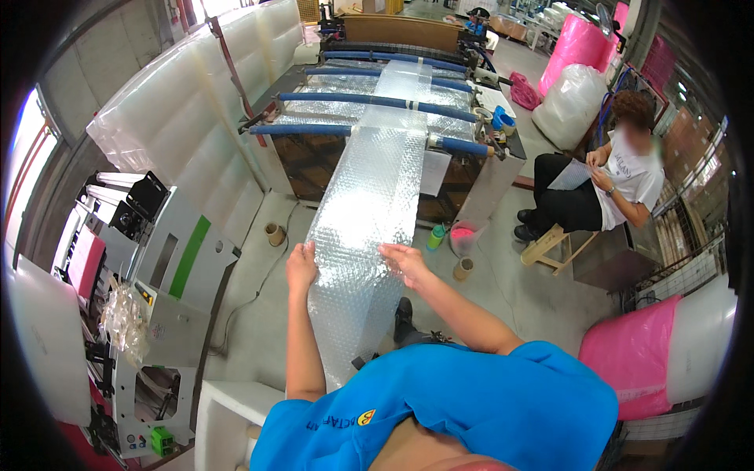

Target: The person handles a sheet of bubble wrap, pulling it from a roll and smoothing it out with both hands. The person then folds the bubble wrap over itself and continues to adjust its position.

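Note:
A long sheet of clear bubble wrap (365, 180) runs from the roller machine (314, 169) down toward my body. My left hand (301, 267) grips its left edge, with the thumb on top. On the right edge, my right hand (403, 261) holds the sheet between thumb and fingers; some fingertips are hidden behind it. The lower end of the wrap hangs below my hands, close to my blue shirt. At the far end it passes over blue rollers (377, 103).
A co-worker (628, 165) sits on a wooden stool (546, 249) at right, handling a piece of bubble wrap. Another machine (169, 259) stands at left. Cardboard cores (275, 233) and a green bottle (435, 237) are on the floor. Pink rolls (632, 353) stand at lower right.

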Available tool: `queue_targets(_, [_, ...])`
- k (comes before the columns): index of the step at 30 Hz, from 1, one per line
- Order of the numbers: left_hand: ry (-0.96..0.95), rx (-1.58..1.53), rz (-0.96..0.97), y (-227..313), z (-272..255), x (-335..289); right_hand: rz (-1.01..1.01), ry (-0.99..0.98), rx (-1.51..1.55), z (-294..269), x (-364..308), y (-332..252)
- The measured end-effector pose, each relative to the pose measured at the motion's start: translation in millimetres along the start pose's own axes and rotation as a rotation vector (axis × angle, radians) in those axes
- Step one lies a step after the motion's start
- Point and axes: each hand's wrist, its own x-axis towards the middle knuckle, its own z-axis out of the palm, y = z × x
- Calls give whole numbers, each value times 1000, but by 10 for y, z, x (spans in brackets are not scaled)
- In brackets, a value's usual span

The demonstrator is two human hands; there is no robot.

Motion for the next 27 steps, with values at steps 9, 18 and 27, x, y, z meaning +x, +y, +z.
queue_targets(9, [18,43,-82,-629,410,15,0,64,-61,-16,111,325])
queue_targets(18, [-230,110,-183,-1363,931,161,39,124,-513,-369,681,844])
queue_targets(27, [-515,426,-281,-1535,1275,329,-52,135,-648,-665,986,1200])
